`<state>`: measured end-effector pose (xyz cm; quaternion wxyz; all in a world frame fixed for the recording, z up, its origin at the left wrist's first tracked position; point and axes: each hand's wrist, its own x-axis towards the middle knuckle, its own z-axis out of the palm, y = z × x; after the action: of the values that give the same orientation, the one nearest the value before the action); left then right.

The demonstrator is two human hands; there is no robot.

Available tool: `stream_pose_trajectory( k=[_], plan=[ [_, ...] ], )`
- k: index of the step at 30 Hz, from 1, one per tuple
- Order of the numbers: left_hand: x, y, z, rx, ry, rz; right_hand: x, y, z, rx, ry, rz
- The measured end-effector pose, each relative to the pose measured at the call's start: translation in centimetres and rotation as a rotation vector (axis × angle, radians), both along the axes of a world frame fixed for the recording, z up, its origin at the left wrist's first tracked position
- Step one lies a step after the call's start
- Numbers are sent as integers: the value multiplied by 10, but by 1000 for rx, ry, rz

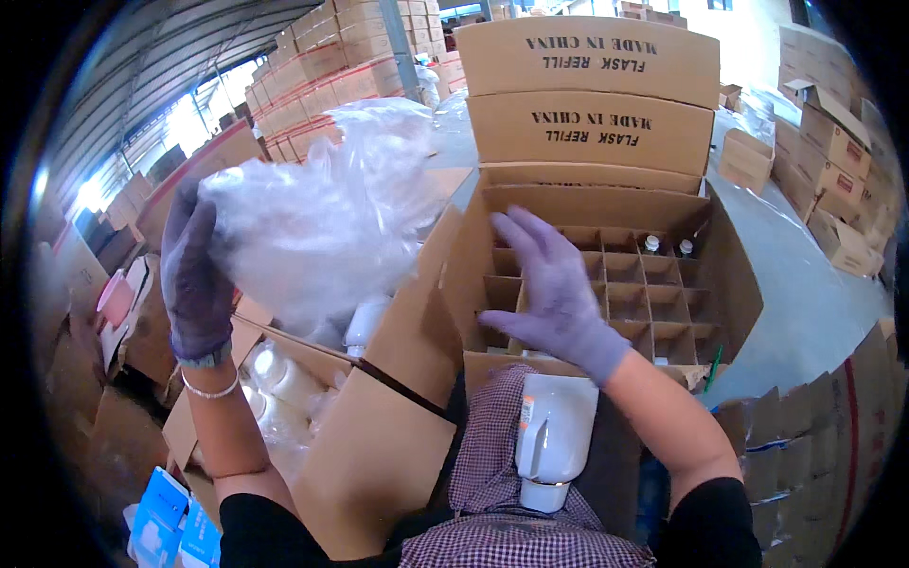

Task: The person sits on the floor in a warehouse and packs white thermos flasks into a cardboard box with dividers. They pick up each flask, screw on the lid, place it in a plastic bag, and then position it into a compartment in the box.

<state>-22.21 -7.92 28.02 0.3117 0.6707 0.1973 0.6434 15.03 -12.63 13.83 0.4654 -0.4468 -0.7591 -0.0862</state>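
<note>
My left hand, in a purple-grey glove, is closed on the edge of a crumpled clear plastic bag. The bag billows over an open carton on the left. My right hand, gloved alike, is spread open over the near left part of a carton with cardboard dividers, and nothing shows in its fingers. Two white-capped items stand in the far right cells. On my lap, over a checked apron, lies a white handled jug with its narrower end toward me.
Several white flasks sit in the left carton, whose flap leans out toward me. Raised flaps stand behind the divided carton. Folded cardboard is at the lower right. Stacked boxes and loose cartons stand farther off.
</note>
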Motion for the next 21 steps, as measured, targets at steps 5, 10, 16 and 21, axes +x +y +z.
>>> stream_pose_trajectory(
  k=[5, 10, 16, 21],
  plan=[
    [-63, -41, -20, 88, -111, 88, -110, 65, 0, 352, -228, 39],
    [-110, -77, -24, 326, 448, 601, -180, 98, -11, 358, -349, 161],
    [-221, -80, -65, -370, 489, 834, -176, 121, 6, 209, -396, 73],
    [-194, -56, -135, 119, 464, 1071, -179, 116, 11, 40, -465, -3]
  ],
)
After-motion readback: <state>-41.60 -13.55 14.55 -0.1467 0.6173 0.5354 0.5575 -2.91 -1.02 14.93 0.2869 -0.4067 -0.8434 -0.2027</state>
